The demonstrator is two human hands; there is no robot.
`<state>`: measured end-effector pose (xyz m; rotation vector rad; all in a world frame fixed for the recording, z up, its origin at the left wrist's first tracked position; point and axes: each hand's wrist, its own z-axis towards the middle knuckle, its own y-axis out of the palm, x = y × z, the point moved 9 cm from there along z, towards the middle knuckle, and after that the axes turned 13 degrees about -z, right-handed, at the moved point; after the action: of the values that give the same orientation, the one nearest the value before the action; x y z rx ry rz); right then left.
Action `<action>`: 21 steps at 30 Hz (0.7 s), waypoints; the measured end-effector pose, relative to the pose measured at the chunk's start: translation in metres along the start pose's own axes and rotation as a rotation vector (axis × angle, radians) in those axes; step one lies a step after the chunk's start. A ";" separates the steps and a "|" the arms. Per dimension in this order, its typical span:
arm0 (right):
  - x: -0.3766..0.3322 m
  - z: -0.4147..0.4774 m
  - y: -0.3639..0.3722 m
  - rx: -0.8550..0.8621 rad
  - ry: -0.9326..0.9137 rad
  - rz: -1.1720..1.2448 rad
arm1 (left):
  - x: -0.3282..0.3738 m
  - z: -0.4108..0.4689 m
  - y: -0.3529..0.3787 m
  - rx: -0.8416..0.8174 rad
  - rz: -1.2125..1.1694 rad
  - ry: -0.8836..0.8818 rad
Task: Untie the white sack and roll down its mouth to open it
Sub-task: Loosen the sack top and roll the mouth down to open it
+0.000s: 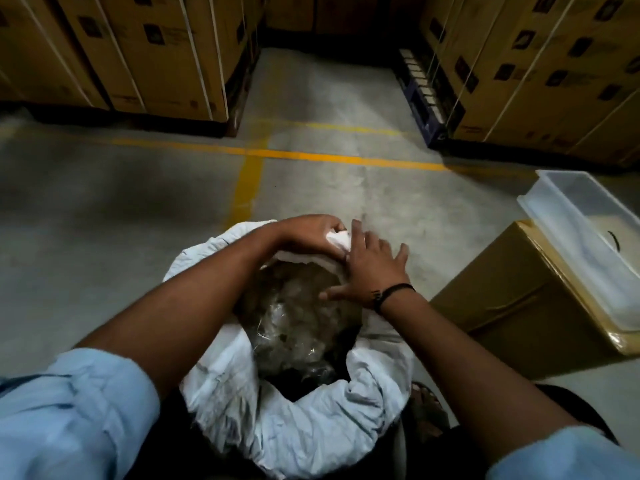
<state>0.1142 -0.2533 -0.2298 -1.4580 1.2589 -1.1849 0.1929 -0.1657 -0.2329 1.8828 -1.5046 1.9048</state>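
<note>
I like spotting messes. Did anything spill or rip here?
Nothing stands out. The white sack is open with its mouth bunched down, its contents inside. The left hand grips the far rim; the right hand lies flat beside it. The floor shows no spill.

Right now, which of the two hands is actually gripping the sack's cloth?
The left hand, closed around a bunch of the white sack rim at the far side. The right hand lies open, fingers spread.

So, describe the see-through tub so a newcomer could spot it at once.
Start at the white sack in the foreground and look right to the brown carton. The clear plastic tub sits on that carton, the only transparent container among cardboard boxes.
</note>
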 end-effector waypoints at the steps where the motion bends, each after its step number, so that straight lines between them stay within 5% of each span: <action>1: 0.004 0.004 -0.005 0.077 0.038 0.004 | -0.001 0.000 -0.004 -0.011 -0.108 -0.007; 5: 0.020 0.025 -0.008 0.097 0.062 0.346 | -0.005 -0.003 0.000 -0.103 -0.372 -0.042; 7: 0.040 0.036 0.004 -0.041 0.098 0.505 | 0.000 0.000 -0.004 -0.077 -0.038 0.035; 10: 0.069 0.038 0.027 -0.284 0.200 0.931 | 0.009 -0.005 -0.018 0.217 0.571 0.247; 14: 0.062 0.023 0.058 -0.578 0.223 1.404 | 0.005 -0.013 -0.025 0.506 0.754 0.363; 17: 0.074 0.033 0.056 -0.439 0.227 1.152 | -0.019 -0.005 -0.015 0.484 0.634 0.170; 21: 0.076 0.044 0.010 0.000 0.235 0.191 | -0.054 0.010 -0.010 0.382 -0.046 -0.088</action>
<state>0.1587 -0.3291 -0.2387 -1.1937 1.5208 -1.2516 0.2195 -0.1371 -0.2724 2.1522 -1.1662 2.2434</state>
